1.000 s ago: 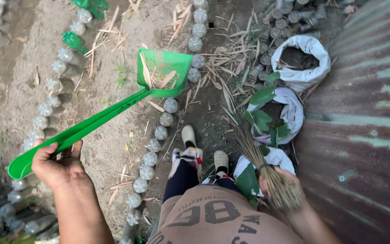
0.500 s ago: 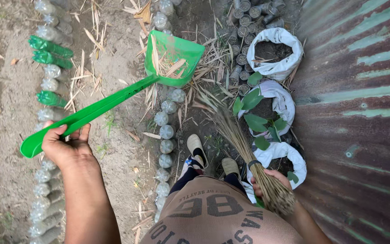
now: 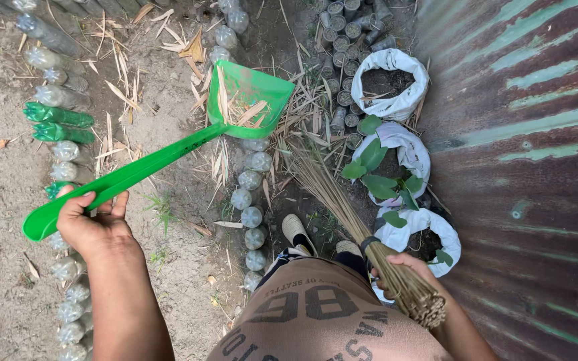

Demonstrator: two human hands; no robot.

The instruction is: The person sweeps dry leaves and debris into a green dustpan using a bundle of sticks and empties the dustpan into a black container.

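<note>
Left hand (image 3: 91, 224): closed around the end of the long handle of a green dustpan (image 3: 249, 100), fingers curled over the top. The dustpan's scoop sits well ahead of the person, resting on the ground at the row of upturned clear bottles (image 3: 252, 200) that edges the dirt path; several dry leaves (image 3: 249, 113) lie inside the scoop.

Right hand (image 3: 406, 267): gripping the bound end of a stick broom (image 3: 342, 200), held low beside the hip. The bristles fan forward over the soil, tips lying just beside the scoop's near edge.

Feet: two pale shoes (image 3: 296, 230) stand on dark soil between the bottle row and the sacks.

Surroundings: three white sacks (image 3: 396, 80) filled with soil line a rusty corrugated metal wall (image 3: 530, 167); the nearer two hold green-leaved plants (image 3: 376, 160). A cluster of small dark pots (image 3: 346, 40) stands behind the far sack. Two green bottles (image 3: 58, 124) lie in a second bottle row at the left. Dry leaf litter is scattered over the path.
</note>
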